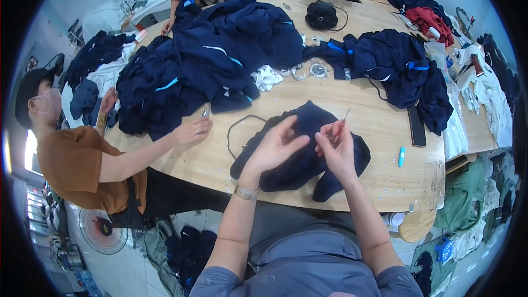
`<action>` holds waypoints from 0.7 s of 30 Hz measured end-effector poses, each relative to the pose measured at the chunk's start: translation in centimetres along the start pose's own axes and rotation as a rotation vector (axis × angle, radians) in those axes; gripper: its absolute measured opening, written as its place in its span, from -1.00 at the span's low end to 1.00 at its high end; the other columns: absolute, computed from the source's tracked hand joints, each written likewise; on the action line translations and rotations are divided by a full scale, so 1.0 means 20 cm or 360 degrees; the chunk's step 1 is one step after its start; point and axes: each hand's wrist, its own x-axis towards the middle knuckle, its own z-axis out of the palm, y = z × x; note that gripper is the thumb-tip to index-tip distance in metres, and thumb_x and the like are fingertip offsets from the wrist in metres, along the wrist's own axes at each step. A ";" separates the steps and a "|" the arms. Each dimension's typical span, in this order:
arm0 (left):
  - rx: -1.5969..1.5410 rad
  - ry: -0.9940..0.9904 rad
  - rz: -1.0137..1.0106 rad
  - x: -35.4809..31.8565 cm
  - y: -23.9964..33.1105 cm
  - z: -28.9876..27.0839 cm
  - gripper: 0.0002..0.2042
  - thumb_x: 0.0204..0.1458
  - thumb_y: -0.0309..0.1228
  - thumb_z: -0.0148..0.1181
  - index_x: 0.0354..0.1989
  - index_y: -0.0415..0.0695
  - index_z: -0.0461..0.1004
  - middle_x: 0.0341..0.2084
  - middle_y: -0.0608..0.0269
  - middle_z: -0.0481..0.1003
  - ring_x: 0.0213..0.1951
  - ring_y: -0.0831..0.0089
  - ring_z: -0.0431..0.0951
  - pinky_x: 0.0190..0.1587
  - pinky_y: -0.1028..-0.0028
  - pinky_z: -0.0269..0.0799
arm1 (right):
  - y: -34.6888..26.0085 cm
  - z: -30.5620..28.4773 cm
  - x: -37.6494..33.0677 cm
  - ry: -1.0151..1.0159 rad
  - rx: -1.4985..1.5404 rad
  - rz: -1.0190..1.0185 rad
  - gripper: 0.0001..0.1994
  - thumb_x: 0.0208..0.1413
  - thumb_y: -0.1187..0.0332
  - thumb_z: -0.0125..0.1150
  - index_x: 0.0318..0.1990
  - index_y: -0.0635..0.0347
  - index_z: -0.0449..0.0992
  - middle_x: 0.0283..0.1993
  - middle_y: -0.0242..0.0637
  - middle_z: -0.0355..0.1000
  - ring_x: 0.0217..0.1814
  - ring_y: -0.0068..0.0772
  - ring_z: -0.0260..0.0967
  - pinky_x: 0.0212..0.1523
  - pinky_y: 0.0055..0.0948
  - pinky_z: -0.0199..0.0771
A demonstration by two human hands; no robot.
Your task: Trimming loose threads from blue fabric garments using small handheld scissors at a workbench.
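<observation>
Over a dark navy garment (pixel 294 173) bunched on the table in front of me, both my hands are raised. A small pointed tool with a red handle (pixel 341 127) and a thin metal tip sits between the fingers of my right hand (pixel 336 151); its tip points up and away from me. My left hand (pixel 275 146) is open, with the thumb and forefinger spread, and I see nothing in it. It is just left of the right hand, not touching it. A dark cord (pixel 230 135) loops out from the garment's left side.
A large pile of navy garments (pixel 209 58) covers the far left of the table (pixel 385 157). Another navy pile (pixel 390 63) lies at the right, beside a phone (pixel 417 126) and a turquoise cutter (pixel 401 157). A co-worker (pixel 74 159) reaches in from the left. Two more people stand beyond the table.
</observation>
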 end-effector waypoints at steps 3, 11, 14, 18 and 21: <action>0.0838 -0.0291 -0.0276 0.00 0.12 0.02 -0.45 -0.11 -0.14 0.29 -0.07 -0.38 0.41 -0.30 -0.13 0.51 -0.26 0.20 0.55 -0.16 0.37 0.40 | 0.07 -0.09 0.04 0.0205 0.0072 -0.0028 -0.73 0.08 0.54 0.12 -0.36 0.12 0.08 -0.40 -0.37 0.28 -0.54 -0.65 0.29 -0.53 -0.69 0.34; -0.0185 -0.0027 -0.0282 -0.10 -0.22 0.02 -0.67 0.10 -0.25 0.11 -0.54 -0.29 0.33 -0.65 0.53 0.22 -0.52 0.72 0.14 -0.50 0.60 0.14 | 0.24 -0.20 0.00 0.0304 0.0043 0.0063 -0.79 0.10 0.56 0.07 -0.34 0.17 0.12 -0.33 -0.29 0.33 -0.29 -0.48 0.44 -0.35 -0.60 0.46; -0.0421 0.0143 -0.0292 -0.13 -0.25 0.00 -0.68 0.14 -0.26 0.05 -0.56 -0.23 0.33 -0.67 0.51 0.19 -0.53 0.70 0.11 -0.50 0.59 0.12 | 0.25 -0.28 -0.06 0.0371 -0.0005 0.0012 -0.82 0.09 0.57 0.07 -0.31 0.18 0.16 -0.32 -0.30 0.35 -0.31 -0.50 0.43 -0.37 -0.62 0.44; 0.0650 0.0471 -0.0332 -0.22 -0.21 -0.07 -0.80 0.04 -0.29 0.14 -0.39 -0.20 0.45 -0.62 0.17 0.43 -0.55 0.27 0.39 -0.40 0.37 0.30 | 0.28 -0.48 -0.14 0.0667 -0.0171 -0.0079 -0.84 0.10 0.52 0.08 -0.26 0.19 0.21 -0.34 -0.34 0.35 -0.36 -0.58 0.40 -0.44 -0.65 0.39; 0.1381 0.1011 -0.0205 -0.27 -0.16 -0.03 -0.71 -0.05 -0.47 0.17 -0.12 -0.20 0.37 -0.27 -0.01 0.42 -0.21 0.05 0.41 -0.15 0.22 0.34 | 0.32 -0.68 -0.19 0.0907 -0.0354 -0.0014 -0.83 0.10 0.49 0.09 -0.31 0.12 0.19 -0.36 -0.36 0.35 -0.39 -0.57 0.39 -0.46 -0.65 0.36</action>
